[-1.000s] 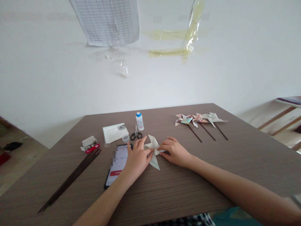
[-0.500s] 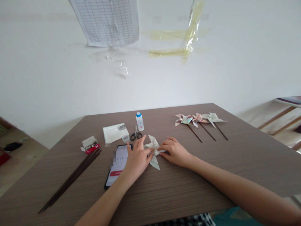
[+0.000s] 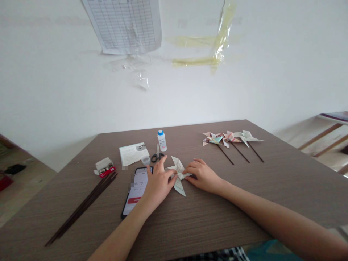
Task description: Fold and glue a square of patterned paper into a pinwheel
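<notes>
A paper pinwheel [image 3: 178,185] with printed lines lies on the table between my hands, with no stick visible on it. My left hand [image 3: 159,180] holds its left side between thumb and finger, while the other fingers are raised and spread. The right blade is pinched under the bent fingers of my right hand [image 3: 202,174], which hide its tip. Just left of my left hand, partly covered by it, is a phone [image 3: 133,200] showing a running timer. Scissors [image 3: 157,156] with dark handles lie beyond that hand, beside a white glue bottle [image 3: 162,141] with a blue cap.
Three finished-looking pinwheels on sticks [image 3: 230,138] lie at the back right of the brown table [image 3: 217,224]. On the left are a bundle of dark sticks [image 3: 81,208], an opened small box of metal pieces [image 3: 105,168], a paper pad [image 3: 132,153] and a small clear cup [image 3: 145,160].
My left thumb and finger have shifted slightly left, off the pinwheel's middle, so more of its centre shows. My right hand stays on the right blade.
</notes>
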Available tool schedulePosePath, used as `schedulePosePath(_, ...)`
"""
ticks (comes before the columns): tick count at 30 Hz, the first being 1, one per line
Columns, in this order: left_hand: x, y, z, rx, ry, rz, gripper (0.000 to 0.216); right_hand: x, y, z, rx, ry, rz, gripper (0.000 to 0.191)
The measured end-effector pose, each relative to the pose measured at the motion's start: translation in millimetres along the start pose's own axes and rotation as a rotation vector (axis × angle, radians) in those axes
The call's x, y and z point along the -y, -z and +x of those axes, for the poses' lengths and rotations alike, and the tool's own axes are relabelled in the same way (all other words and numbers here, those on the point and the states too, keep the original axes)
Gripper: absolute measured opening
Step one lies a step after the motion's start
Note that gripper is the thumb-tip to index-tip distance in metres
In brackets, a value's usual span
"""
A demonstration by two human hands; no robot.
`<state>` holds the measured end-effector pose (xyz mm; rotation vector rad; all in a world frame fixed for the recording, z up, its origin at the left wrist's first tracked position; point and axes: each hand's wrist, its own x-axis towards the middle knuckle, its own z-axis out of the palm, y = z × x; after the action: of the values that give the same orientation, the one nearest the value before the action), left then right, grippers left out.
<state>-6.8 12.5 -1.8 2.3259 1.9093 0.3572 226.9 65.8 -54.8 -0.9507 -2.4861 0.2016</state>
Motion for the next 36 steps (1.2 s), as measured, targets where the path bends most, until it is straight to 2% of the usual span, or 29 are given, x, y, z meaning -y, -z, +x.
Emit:
schedulePosePath(29,3.6,-0.9,2.3,0.053,0.029,0.033,0.028,-1.4,0.0,-1.1,0.009,0.002,0.003,0.020)
schedulePosePath(36,4.1,-1.0,3.4,0.023,0.016,-0.017,0.026,-0.6,0.4,-0.3,0.002,0.012,-0.004,0.019)
